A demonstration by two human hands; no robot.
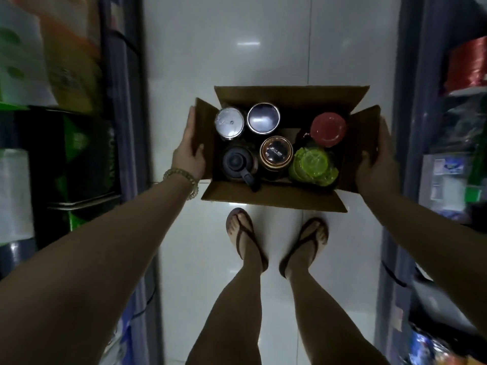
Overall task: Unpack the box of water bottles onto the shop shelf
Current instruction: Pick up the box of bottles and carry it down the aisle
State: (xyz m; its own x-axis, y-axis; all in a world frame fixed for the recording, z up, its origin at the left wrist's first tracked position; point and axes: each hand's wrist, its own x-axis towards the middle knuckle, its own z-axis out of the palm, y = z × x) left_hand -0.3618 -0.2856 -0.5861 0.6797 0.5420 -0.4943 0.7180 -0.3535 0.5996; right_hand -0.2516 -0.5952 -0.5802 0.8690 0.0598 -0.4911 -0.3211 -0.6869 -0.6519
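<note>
Two hands hold the load: your left hand (188, 151) clasps the left flap of the box (274, 199), thumb inside, and your right hand (374, 159) curls round the right flap. The box sits between them, just ahead of your feet (239, 233); whether it rests on the floor (237, 48) cannot be told. Six bottles stand upright inside: silver bottle (228, 123), steel bottle (263, 118) and red bottle (328, 130) in the far row, black bottle (237, 162), brown bottle (276, 154) and green bottle (312, 162) in the near row. Unpacking appears barely begun, if at all. The left shelf (79, 127) and the right shelf (461, 101) flank you, apart from the box.
</note>
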